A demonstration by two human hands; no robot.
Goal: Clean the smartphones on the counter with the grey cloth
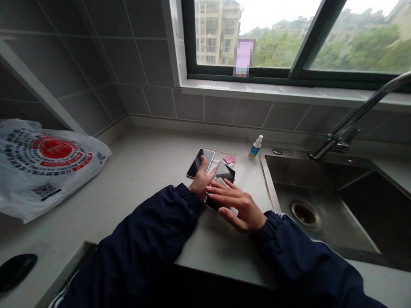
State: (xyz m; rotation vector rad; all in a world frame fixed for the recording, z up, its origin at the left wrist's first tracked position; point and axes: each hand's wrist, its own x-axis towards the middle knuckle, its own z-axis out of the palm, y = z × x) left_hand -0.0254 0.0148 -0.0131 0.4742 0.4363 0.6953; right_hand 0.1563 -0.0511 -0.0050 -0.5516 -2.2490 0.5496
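Because the dark phone (228, 171) lay between the two hands, well to the left of the sink (329, 218), the relation that counted most for me was its slant: the long axis ran from the near side toward the far side, its far end leaning a little toward the sink. On the edge away from the sink, the left hand (200, 181) held it, thumb standing up clear of the glass; the fingers seemed to pass underneath, but their grip was hidden from me. The right hand (239, 206), on the sink side, lay across the phone's face, fingers stretched and slightly parted, pressing a white wipe (220, 180) against it. With one hand at the edge and the other on top, I could call neither nearer. A second phone (198, 162) lay on the desk (149, 169) just beyond the left hand, farther from the sink. Between it and the sink sat a pink cloth (229, 159), and a small bottle (256, 147) stood near the sink's far left corner.
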